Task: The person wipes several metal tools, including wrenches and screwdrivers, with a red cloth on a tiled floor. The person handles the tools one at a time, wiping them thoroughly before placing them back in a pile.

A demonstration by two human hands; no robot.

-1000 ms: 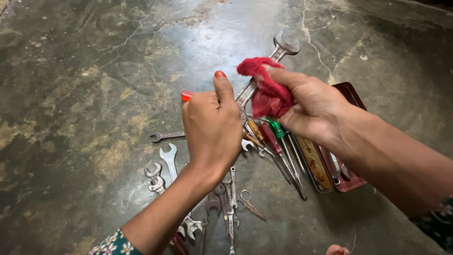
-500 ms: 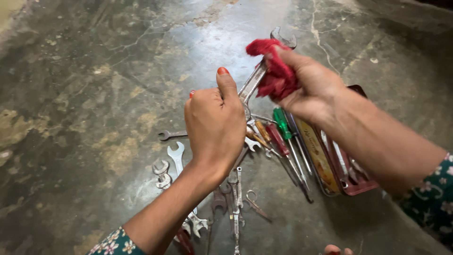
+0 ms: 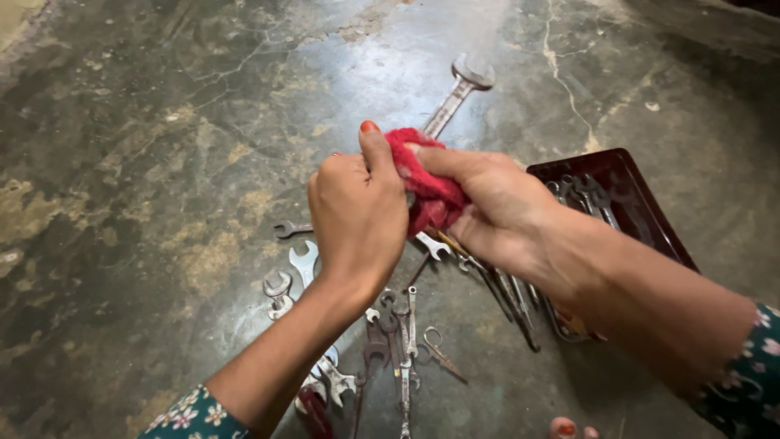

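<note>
Floor: a worn, cracked concrete floor [image 3: 162, 122], stained in patches, with a pale glare at the far middle; everything lies straight on it.
Left hand: the left hand [image 3: 357, 211] is raised over the pile, fingers curled into a closed grip, thumb up against the cloth. What it clamps is hidden, though it looks to be the near end of the long spanner.
Right hand: the right hand [image 3: 496, 211] comes in from the right, fingers pressed round the red cloth [image 3: 426, 191], pinching it onto the shaft.
Long spanner: the big spanner [image 3: 461, 85] pokes out beyond the cloth, its ring end pointing far and slightly right, lifted off the floor and looking bright.
Loose pile: small open-ended wrenches [image 3: 302, 264] lie left of the left wrist; more spanners and pliers [image 3: 402, 341] are jumbled below the hands, near the viewer, with scissors-like snips [image 3: 439, 349] beside them.
Tray: a dark red tray [image 3: 642, 203] sits to the right, partly under the right forearm, already holding a few spanners.
Progress: my read is mid-job. One tool is under the cloth right now, a handful rest in the tray, and the larger share is on the floor, so most of the wiping looks undone.
Unclear: whether the tools in the tray are cleaned cannot be told.
</note>
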